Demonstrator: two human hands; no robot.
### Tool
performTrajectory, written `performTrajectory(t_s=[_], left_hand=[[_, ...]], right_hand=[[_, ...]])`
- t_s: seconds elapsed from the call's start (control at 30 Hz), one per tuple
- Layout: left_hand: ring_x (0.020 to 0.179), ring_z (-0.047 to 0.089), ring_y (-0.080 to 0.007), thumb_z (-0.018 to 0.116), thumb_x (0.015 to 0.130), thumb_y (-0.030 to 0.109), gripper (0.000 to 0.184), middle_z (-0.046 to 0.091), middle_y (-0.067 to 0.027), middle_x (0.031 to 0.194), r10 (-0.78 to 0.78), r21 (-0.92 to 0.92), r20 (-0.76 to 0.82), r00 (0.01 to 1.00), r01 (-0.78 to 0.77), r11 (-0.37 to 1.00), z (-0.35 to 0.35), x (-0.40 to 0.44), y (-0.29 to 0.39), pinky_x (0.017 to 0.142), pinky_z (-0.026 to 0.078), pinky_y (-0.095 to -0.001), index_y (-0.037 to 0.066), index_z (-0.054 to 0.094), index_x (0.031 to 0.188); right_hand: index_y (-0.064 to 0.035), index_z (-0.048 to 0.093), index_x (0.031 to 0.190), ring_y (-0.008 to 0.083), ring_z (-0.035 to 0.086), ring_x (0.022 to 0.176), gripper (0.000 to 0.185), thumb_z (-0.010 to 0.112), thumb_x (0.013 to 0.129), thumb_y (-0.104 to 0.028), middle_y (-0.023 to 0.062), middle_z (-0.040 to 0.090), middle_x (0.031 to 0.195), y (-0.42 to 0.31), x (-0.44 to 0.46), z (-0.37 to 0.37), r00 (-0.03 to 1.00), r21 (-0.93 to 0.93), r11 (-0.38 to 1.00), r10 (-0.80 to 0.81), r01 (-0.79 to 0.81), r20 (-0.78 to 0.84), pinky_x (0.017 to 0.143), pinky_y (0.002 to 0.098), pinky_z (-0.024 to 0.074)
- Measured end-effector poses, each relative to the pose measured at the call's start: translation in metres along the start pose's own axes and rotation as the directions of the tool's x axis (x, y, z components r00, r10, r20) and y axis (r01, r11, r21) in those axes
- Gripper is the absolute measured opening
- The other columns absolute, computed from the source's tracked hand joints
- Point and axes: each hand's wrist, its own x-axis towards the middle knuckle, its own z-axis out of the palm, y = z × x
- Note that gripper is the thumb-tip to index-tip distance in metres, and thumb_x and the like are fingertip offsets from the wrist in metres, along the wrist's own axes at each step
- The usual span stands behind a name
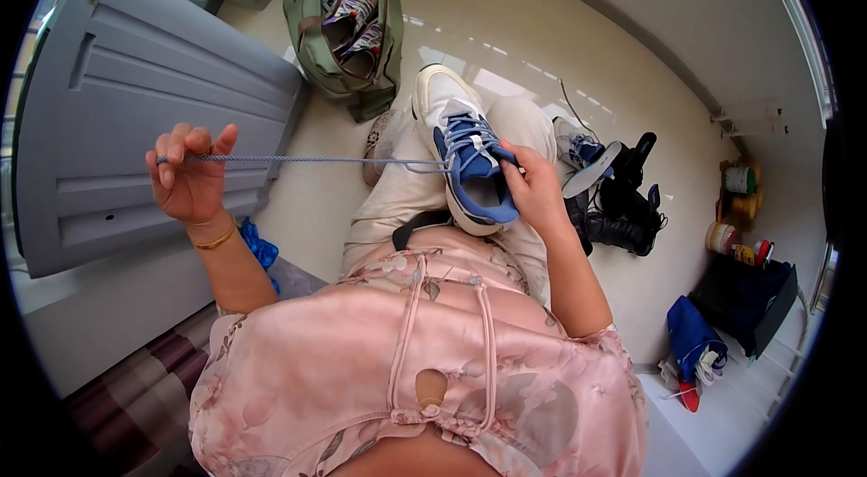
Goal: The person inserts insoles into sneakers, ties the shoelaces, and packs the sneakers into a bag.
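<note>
Pale, glossy floor tiles [533, 34] ran beneath the seated person, with a grey panel [181, 107] at the left and a green bag [302, 48] full of shoes just beyond the knees. On the floor to the right lay another blue and white shoe [582, 150], with black shoes [619, 229] close by.

A blue and white sneaker [470, 174] rested on the person's lap, its toe pointing away and its collar facing the pink top [298, 360]. The right hand [539, 188] gripped it at the side of the collar, thumb toward the tongue. Well out to the left, the left hand [191, 165] had its fingers curled around the end of a blue lace [312, 159], which stretched taut across to the sneaker. A small loop hung by the eyelets, where that strand met the shoe.

Lacing seemed to be the step in hand, specifically pulling a length of cord through near the top, since crossed rows already covered the tongue. Judging by that loop, the next move called for a steady hold at the collar and a further even pull until the slack was gone.
</note>
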Motion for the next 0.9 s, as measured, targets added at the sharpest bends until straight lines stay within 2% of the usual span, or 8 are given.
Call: performTrajectory(t_s=[0.13, 0.23, 0.33, 0.4, 0.47, 0.63, 0.77, 0.9], left_hand=[[0.066, 0.049, -0.0133, 0.049, 0.095, 0.020, 0.019, 0.046, -0.0033, 0.078, -0.058, -0.224, 0.054, 0.997, 0.069, 0.972, 0.022, 0.027, -0.007, 0.067, 0.045, -0.0283, 0.008, 0.052, 0.081], [0.060, 0.044, -0.0100, 0.044, 0.097, 0.023, 0.025, 0.056, -0.0073, 0.088, -0.033, -0.053, 0.040, 0.999, 0.035, 0.998, 0.045, 0.046, -0.029, 0.054, 0.037, -0.0227, 0.002, 0.060, 0.098], [0.057, 0.042, -0.0057, 0.049, 0.095, 0.017, 0.029, 0.063, -0.0103, 0.097, 0.007, 0.474, 0.071, 0.997, -0.040, 0.880, 0.066, 0.052, -0.065, 0.054, 0.035, -0.0181, -0.001, 0.055, 0.117], [0.062, 0.049, -0.0037, 0.054, 0.091, 0.007, 0.040, 0.066, -0.0129, 0.100, -0.158, 0.774, -0.081, 0.984, 0.162, 0.612, 0.089, 0.056, -0.090, 0.058, 0.039, -0.0157, -0.001, 0.047, 0.130], [0.082, 0.059, -0.0061, 0.053, 0.087, -0.006, 0.048, 0.068, -0.0095, 0.093, -0.203, 0.747, -0.023, 0.979, 0.152, 0.647, 0.102, 0.053, -0.141, 0.070, 0.047, -0.0193, 0.000, 0.044, 0.134], [0.067, 0.062, -0.0194, 0.061, 0.082, 0.004, 0.010, 0.065, -0.0135, 0.077, -0.328, 0.940, -0.122, 0.937, 0.215, 0.266, 0.084, 0.031, -0.228, 0.062, 0.048, -0.0288, -0.002, 0.064, 0.090], [0.067, 0.059, -0.0314, 0.064, 0.076, 0.003, 0.006, 0.059, -0.0126, 0.073, -0.132, 0.995, 0.087, 0.987, -0.079, 0.063, 0.074, 0.012, -0.236, 0.060, 0.047, -0.0365, 0.000, 0.063, 0.081], [0.067, 0.057, -0.0300, 0.064, 0.077, 0.005, 0.006, 0.055, -0.0117, 0.077, -0.125, 0.993, 0.053, 0.991, -0.065, -0.096, 0.071, 0.001, -0.227, 0.058, 0.045, -0.0378, 0.000, 0.060, 0.077]], right_hand=[[0.0007, 0.061, 0.109, 0.0264, 0.062, 0.084, 0.026, 0.057, 0.083, -0.004, 0.0168, 0.063, 0.099, -0.002, -0.003, 0.003, 0.999, 0.016, 1.000, 0.003, -0.003, -0.036, 0.069, 0.0305, 0.0490], [0.0003, 0.063, 0.104, 0.0227, 0.062, 0.079, 0.023, 0.059, 0.082, -0.005, 0.0139, 0.064, 0.095, -0.005, -0.007, 0.006, 0.994, 0.122, 0.992, 0.019, -0.005, -0.108, 0.064, 0.0284, 0.0487], [0.0007, 0.064, 0.099, 0.0196, 0.060, 0.073, 0.018, 0.060, 0.082, -0.005, 0.0114, 0.063, 0.090, -0.010, -0.010, 0.006, 0.988, 0.116, 0.993, 0.007, 0.012, -0.157, 0.061, 0.0270, 0.0479], [0.0011, 0.065, 0.095, 0.0180, 0.059, 0.070, 0.015, 0.060, 0.083, -0.006, 0.0106, 0.063, 0.088, -0.013, -0.010, 0.006, 0.983, 0.118, 0.992, -0.022, 0.043, -0.180, 0.061, 0.0262, 0.0472], [0.0019, 0.064, 0.093, 0.0155, 0.058, 0.070, 0.014, 0.061, 0.083, -0.007, 0.0093, 0.062, 0.087, 0.001, -0.008, 0.007, 0.989, 0.205, 0.979, 0.015, 0.016, -0.149, 0.062, 0.0248, 0.0461], [0.0020, 0.065, 0.090, 0.0086, 0.055, 0.070, 0.013, 0.062, 0.083, -0.009, 0.0037, 0.063, 0.083, 0.010, -0.005, 0.012, 0.987, 0.474, 0.867, 0.155, -0.155, 0.039, 0.064, 0.0223, 0.0442], [0.0013, 0.065, 0.091, 0.0065, 0.053, 0.071, 0.013, 0.061, 0.085, -0.010, 0.0012, 0.063, 0.080, 0.006, -0.004, 0.022, 0.947, 0.642, 0.699, 0.270, -0.317, 0.173, 0.064, 0.0221, 0.0441], [0.0019, 0.065, 0.092, 0.0066, 0.054, 0.071, 0.015, 0.059, 0.087, -0.011, 0.0013, 0.063, 0.080, 0.001, 0.002, 0.024, 0.939, 0.653, 0.675, 0.255, -0.343, 0.229, 0.064, 0.0220, 0.0443]])
